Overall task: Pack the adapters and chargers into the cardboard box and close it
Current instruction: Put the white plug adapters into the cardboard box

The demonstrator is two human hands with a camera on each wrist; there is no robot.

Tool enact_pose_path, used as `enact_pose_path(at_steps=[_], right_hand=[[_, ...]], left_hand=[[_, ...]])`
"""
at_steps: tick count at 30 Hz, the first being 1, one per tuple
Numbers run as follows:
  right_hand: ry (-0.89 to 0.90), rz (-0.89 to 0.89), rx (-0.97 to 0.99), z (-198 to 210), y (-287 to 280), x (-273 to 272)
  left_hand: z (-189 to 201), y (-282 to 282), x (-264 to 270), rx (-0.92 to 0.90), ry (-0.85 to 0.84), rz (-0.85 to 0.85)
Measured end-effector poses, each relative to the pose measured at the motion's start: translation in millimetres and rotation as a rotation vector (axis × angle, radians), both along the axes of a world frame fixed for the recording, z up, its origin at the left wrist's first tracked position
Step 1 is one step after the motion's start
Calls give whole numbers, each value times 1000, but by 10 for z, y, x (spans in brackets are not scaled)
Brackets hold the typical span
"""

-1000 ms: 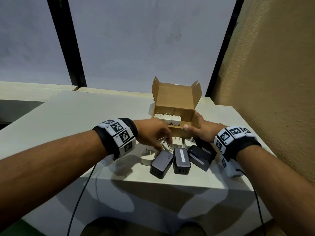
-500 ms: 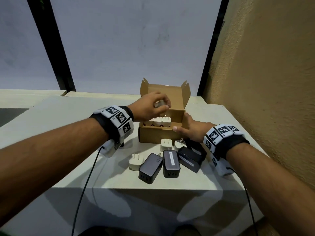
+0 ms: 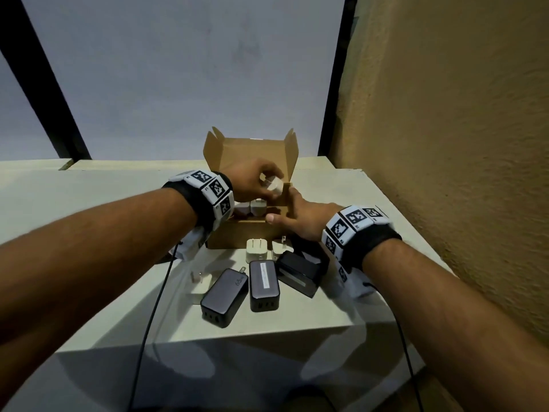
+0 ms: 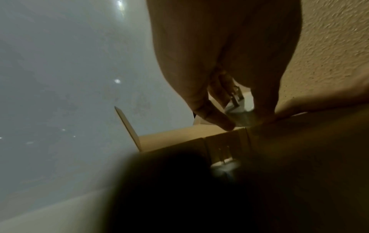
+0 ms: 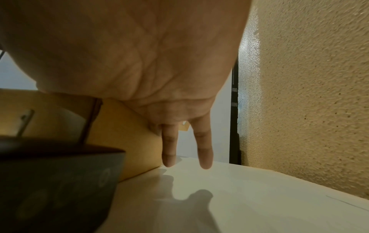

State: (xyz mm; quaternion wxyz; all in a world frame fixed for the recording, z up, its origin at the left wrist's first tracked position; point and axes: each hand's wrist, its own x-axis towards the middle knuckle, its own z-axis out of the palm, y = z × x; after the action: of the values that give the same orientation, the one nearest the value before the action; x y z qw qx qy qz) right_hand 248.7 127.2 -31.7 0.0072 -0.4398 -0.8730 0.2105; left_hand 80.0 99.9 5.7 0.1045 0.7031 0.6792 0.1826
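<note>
Over the cardboard box [image 3: 234,236], left hand [image 3: 252,181] pinching white adapter [image 3: 274,185], prongs toward wrist, right hand [image 3: 300,217] flat against box.

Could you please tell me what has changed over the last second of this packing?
The left hand rose from the table, where it took up a white adapter, and now pinches it above the right end of the cardboard box. The right hand stayed braced on the box's right corner. The adapters in the box, the black chargers and the white ones in front lie unchanged.

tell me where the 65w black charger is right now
Head view: the 65W black charger lies on the table near its front edge, between a white adapter and another black charger.
</note>
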Motion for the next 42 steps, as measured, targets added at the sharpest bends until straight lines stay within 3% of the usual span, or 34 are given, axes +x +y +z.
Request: enact_pose_path(at_steps=[5, 11, 19, 23, 33, 37, 42], right_hand=[[-23, -2, -7, -46, 74, -3], [28, 28, -35, -34, 69, -5], [46, 35, -2, -61, 86, 9], [53, 46, 20, -58, 93, 35], [53, 65, 54, -58, 83, 31], [36, 63, 59, -54, 74, 18], [-9, 58, 58, -29, 52, 14]], left_hand=[[-27, 31, -9, -64, -30, 43], [25, -11, 49, -75, 124, 27], [51, 11, 343, -260, 536, -15], [-24, 4, 375, -210, 639, -50], [-188, 32, 292, -31, 648, -56], [-237, 28, 260, 67, 576, -50], [-253, -17, 229, 26, 481, -4]])
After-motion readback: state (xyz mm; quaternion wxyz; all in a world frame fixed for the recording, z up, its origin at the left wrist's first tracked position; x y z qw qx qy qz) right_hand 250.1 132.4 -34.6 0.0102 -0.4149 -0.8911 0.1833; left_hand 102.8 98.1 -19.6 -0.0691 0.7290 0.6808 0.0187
